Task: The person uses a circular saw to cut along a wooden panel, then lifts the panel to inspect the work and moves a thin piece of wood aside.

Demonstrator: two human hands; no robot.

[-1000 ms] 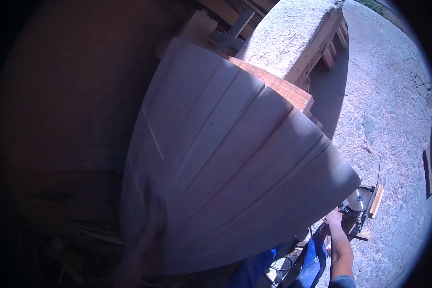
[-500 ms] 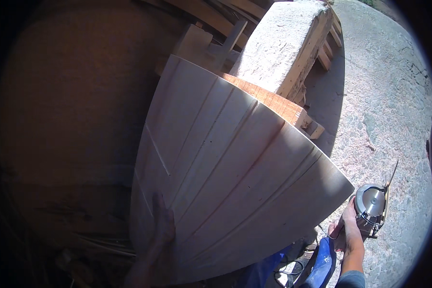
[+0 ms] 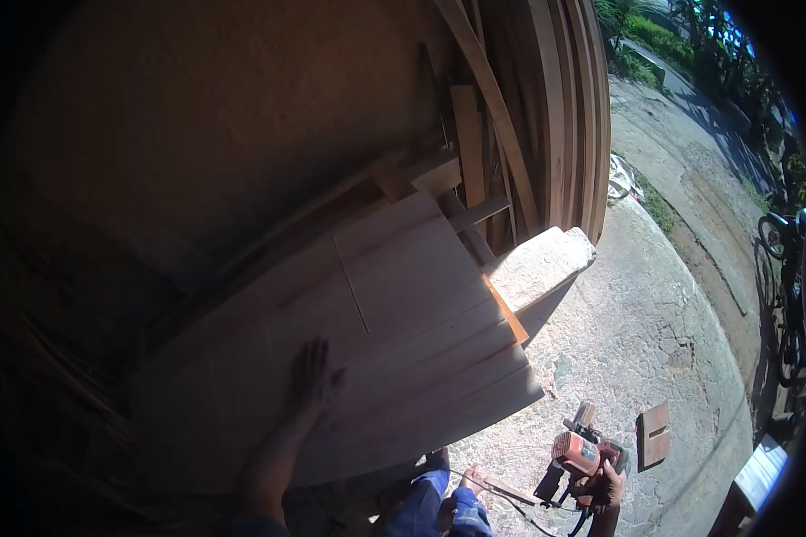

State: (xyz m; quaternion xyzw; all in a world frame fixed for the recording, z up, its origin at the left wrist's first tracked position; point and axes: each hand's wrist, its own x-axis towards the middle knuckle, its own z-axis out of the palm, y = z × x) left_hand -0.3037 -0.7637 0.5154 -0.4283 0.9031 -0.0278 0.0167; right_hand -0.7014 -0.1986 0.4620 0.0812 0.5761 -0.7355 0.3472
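A broad panel of joined wooden boards (image 3: 421, 295) lies tilted across the middle, its far end in sunlight and its near part in deep shade. On its surface rests my left hand (image 3: 313, 371), fingers spread and holding nothing. Out to the right, beyond the panel's edge, my right hand (image 3: 609, 488) grips an orange-red circular saw (image 3: 578, 455) by its handle. The saw is low over the dusty ground, and I cannot tell whether it touches it. A dark cord (image 3: 524, 517) runs from near the saw toward my feet.
Past the panel is a sawdust-covered block of timber (image 3: 542, 264). Tall boards (image 3: 560, 116) lean at the back. A flat wooden piece with a slot (image 3: 654, 434) lies right of the saw. My bare foot (image 3: 475, 479) is near the panel's edge. A bicycle (image 3: 784, 268) stands far right.
The view has swung toward the yard. The saw has turned from its blade-guard side to its motor side in my right hand. My left hand is still on the panel, fingers now more spread.
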